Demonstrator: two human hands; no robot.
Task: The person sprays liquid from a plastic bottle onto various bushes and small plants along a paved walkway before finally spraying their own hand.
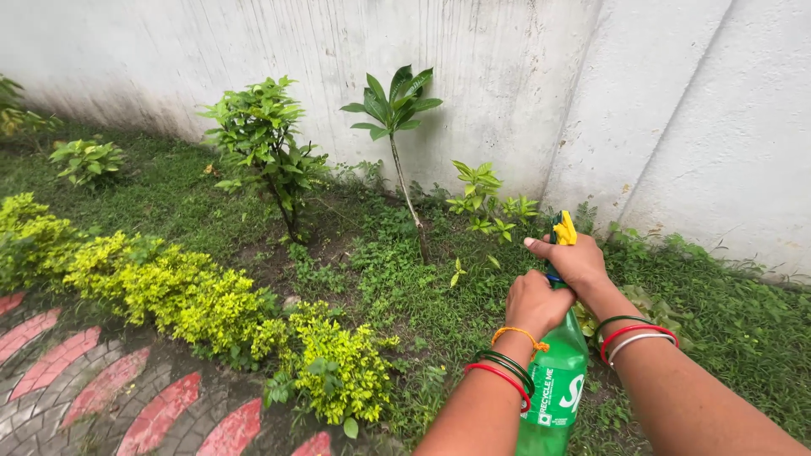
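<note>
A green plastic bottle with a yellow and blue spray head stands upright in front of me at the lower right. My left hand is closed around the bottle's neck. My right hand grips the spray head from the right, its thumb pointing left across the top. Both wrists wear red, green and white bangles, and the left one also has an orange thread. The nozzle faces the small green plants by the wall.
A white wall runs along the back. A leafy shrub and a thin-stemmed sapling grow before it in grass. A low yellow-green hedge borders red and grey paving at the lower left.
</note>
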